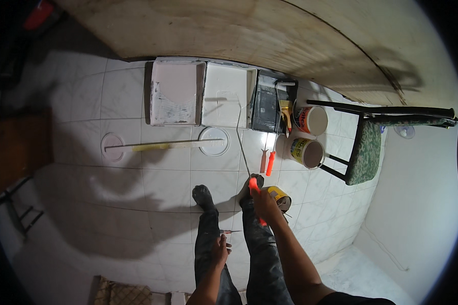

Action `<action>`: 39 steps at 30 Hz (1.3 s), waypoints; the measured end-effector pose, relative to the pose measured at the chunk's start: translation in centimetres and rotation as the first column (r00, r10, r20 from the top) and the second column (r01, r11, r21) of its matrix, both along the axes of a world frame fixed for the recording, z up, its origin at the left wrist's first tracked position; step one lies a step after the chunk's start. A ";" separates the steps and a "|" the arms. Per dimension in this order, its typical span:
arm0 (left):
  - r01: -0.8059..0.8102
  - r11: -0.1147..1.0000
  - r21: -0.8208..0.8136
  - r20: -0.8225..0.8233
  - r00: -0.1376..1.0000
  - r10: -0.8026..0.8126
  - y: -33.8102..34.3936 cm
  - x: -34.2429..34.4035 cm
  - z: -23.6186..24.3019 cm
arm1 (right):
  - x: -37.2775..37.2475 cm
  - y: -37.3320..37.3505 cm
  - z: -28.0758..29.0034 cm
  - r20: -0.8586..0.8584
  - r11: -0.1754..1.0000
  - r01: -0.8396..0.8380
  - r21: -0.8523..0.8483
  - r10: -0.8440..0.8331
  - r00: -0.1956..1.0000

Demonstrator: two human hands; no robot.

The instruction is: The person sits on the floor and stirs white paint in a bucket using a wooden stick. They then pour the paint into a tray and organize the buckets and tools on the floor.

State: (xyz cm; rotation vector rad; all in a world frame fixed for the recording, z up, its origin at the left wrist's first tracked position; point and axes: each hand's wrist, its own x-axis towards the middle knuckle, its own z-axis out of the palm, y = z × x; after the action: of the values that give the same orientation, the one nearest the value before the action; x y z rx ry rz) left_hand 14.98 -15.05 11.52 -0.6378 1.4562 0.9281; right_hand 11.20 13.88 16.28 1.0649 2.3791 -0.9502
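My right hand (267,204) is closed round the orange handle of a paint roller (244,147). Its long thin metal rod reaches away from me to the middle paint tray (204,113), where the roller head lies in or just over white paint. My left hand (221,250) hangs by my left leg with its fingers loosely apart and nothing seen in it. Just beyond that hand, a small thin tool (230,232) shows between my legs. A yellow can (277,193) stands beside my right foot, partly hidden by my right hand.
Left of the middle tray is a tray of pinkish paint (198,122); right of it, a dark tray (264,124). Two paint buckets (303,152) stand near a camouflage-patterned chair (366,152). A long stick (163,146) lies across two round lids. An orange-handled tool (270,163) lies nearby.
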 end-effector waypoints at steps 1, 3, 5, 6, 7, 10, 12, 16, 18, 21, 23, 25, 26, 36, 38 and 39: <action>0.005 1.000 0.001 -0.007 1.000 -0.005 0.1 -0.1 0.1 | 0.3 -0.7 0.6 0.043 0.997 -0.059 0.050 0.057 0.997; 0.002 1.000 0.001 -0.018 1.000 -0.002 0.2 -0.2 0.3 | -0.1 -1.1 -0.5 0.213 0.988 -0.029 -0.152 0.062 0.975; 0.027 1.000 0.007 0.003 1.000 -0.027 0.9 -1.0 1.1 | -0.5 -1.5 -2.5 0.270 0.975 0.002 -0.221 0.060 0.961; 0.043 0.999 0.009 0.017 0.999 -0.043 1.3 -1.5 1.5 | -0.9 -1.6 -3.7 0.240 0.981 -0.003 -0.196 0.051 0.970; 0.036 0.999 0.001 0.016 0.999 -0.036 1.2 -1.5 1.4 | -1.3 -1.7 -5.2 0.210 0.985 -0.006 -0.171 0.043 0.977; 0.017 1.000 -0.005 0.015 1.000 -0.017 0.9 -1.0 1.0 | -4.0 1.0 -8.9 0.196 0.995 0.020 -0.097 -0.001 0.981; -0.005 1.000 0.001 0.010 1.000 0.005 0.9 -1.1 0.8 | -8.7 3.1 -5.9 0.242 0.953 0.254 -0.162 -0.211 0.947; 0.002 1.000 0.005 -0.015 1.000 -0.002 1.6 -1.5 1.4 | -10.5 5.2 -2.8 0.287 0.881 0.395 -0.260 -0.320 0.903; 0.013 1.000 0.022 -0.002 1.000 -0.013 1.0 -0.5 0.5 | -4.3 3.0 -5.8 0.074 0.980 -0.192 0.053 0.188 0.979; -0.006 1.000 0.008 -0.005 1.000 0.006 0.7 -0.4 0.1 | -3.7 -1.1 -1.1 0.085 0.987 -0.017 -0.160 0.031 0.996; 0.007 1.000 0.003 -0.002 1.000 -0.007 0.7 -0.4 0.1 | -3.2 -3.2 -2.1 0.273 0.936 0.139 -0.324 -0.048 0.961; 0.022 1.000 -0.006 0.010 1.000 -0.022 0.7 -0.4 0.2 | -3.4 -4.4 -5.0 0.171 0.979 0.003 -0.203 0.032 0.985; 0.028 1.000 -0.011 0.019 0.999 -0.028 0.9 -0.6 0.4 | -4.1 -5.1 -5.8 0.121 0.989 -0.059 -0.136 0.075 0.990; 0.026 1.000 -0.016 0.039 0.999 -0.026 0.9 -0.9 0.7 | -16.2 4.4 -2.9 0.321 0.702 0.592 -0.396 -0.498 0.806; 0.005 1.000 -0.009 0.020 1.000 -0.005 0.6 -0.1 0.2 | -11.9 4.2 -2.5 0.240 0.914 0.295 -0.278 -0.231 0.943; -0.007 1.000 -0.006 0.008 1.000 0.007 0.4 0.0 0.0 | -9.0 3.7 -2.3 0.191 0.990 0.000 -0.144 0.028 0.981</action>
State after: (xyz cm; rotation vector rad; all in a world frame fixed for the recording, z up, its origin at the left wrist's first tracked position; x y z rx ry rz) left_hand 15.00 -14.61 11.55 -0.6508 1.4512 0.9253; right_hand 2.18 17.54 13.96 1.0341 2.1260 -0.9515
